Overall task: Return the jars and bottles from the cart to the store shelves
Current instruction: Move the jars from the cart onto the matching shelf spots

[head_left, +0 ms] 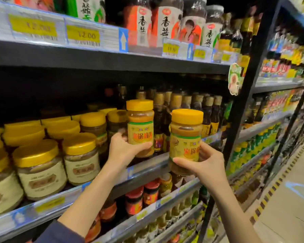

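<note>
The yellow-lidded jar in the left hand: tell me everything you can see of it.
The clear plastic-looking jar with a yellow screw lid holds tan-brown paste and carries a yellow label with a green band and red characters. It is upright, lid on, held at the front edge of the grey middle shelf, next to shelved yellow-lidded jars and before dark bottles. The left hand grips its lower half, thumb across the front below the label. Whether its base touches the shelf is unclear.
</note>
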`<move>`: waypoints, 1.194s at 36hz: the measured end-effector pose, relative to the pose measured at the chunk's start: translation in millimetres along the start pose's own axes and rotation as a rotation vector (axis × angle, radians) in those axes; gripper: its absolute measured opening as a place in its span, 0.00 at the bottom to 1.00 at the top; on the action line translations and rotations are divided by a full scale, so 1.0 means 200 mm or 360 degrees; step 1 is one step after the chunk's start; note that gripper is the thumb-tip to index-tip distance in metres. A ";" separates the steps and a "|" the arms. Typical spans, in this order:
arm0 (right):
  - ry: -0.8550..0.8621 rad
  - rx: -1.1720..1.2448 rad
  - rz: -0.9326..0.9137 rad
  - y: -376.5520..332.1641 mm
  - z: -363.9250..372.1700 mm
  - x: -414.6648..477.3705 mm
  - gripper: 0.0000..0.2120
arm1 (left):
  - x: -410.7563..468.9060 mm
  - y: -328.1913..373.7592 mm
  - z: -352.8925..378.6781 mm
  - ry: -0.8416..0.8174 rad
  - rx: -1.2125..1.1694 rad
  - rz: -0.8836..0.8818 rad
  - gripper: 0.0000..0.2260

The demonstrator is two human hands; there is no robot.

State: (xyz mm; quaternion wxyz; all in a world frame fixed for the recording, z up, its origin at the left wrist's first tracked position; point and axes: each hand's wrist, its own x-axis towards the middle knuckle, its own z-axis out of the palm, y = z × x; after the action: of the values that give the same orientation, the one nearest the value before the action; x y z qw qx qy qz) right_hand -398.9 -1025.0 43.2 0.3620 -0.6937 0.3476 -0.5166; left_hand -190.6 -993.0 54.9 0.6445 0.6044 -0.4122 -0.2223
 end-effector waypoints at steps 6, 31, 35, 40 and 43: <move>-0.0182 0.0104 -0.0004 0.12 0.01 0.16 0.26 | 0.12 -0.07 0.02 0.0199 0.0298 -0.0099 0.35; -0.0533 0.0433 0.0037 0.27 0.04 0.27 0.28 | 0.16 -0.16 0.03 0.0050 0.0693 -0.0285 0.39; -0.0521 0.0433 0.0028 0.27 0.04 0.27 0.27 | 0.15 -0.15 0.03 -0.0017 0.0725 -0.0279 0.34; -0.0487 0.0476 0.0044 0.26 0.05 0.24 0.29 | 0.14 -0.15 0.04 -0.0135 0.0768 -0.0267 0.23; -0.0487 0.0465 0.0053 0.26 0.06 0.22 0.27 | 0.14 -0.15 0.04 -0.0140 0.0793 -0.0251 0.24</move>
State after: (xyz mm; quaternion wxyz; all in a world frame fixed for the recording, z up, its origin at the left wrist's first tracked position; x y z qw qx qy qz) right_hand -383.7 -1087.3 17.2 0.5158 -0.6984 0.2214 -0.4440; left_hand -174.8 -1024.9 33.6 0.4381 0.7645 -0.4333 -0.1895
